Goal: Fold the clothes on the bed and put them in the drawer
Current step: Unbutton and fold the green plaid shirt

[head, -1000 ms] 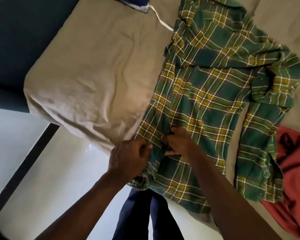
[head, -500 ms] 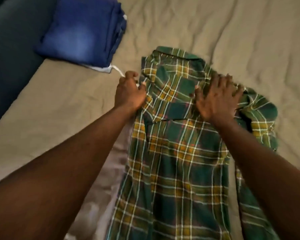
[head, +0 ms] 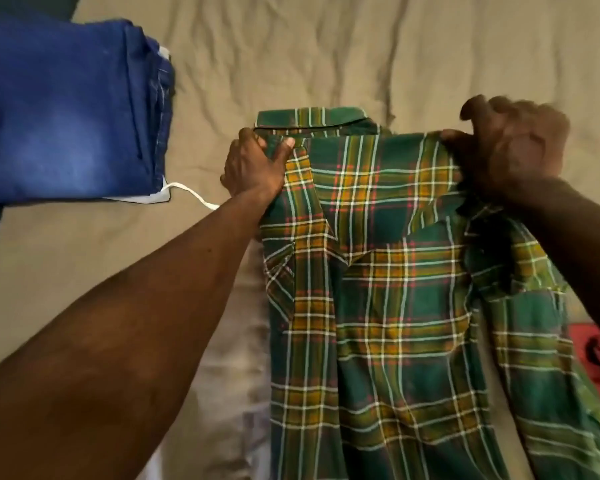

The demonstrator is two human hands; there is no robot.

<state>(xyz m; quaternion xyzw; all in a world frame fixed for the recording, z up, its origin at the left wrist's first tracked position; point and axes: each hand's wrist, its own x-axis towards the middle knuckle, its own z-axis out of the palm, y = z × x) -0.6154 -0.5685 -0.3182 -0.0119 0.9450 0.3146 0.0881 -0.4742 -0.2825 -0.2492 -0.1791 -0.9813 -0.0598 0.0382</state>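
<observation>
A green plaid shirt [head: 388,289] with yellow and white lines lies lengthwise on the beige bed sheet [head: 291,57], collar at the far end. My left hand [head: 253,168] grips the shirt's left shoulder beside the collar. My right hand [head: 510,147] pinches the right shoulder edge, fingers curled over the cloth. The right sleeve trails down along the right side under my forearm.
A folded stack of blue jeans [head: 66,112] sits on the bed at the far left, with a white cord [head: 187,195] poking out beneath it. A red garment [head: 596,358] shows at the right edge. Wrinkled sheet stretches beyond the collar.
Both hands went from the shirt's hem up to its shoulders. My right hand, flat on the cloth half a second ago, now pinches the right shoulder; the shirt's top edge is pulled straighter.
</observation>
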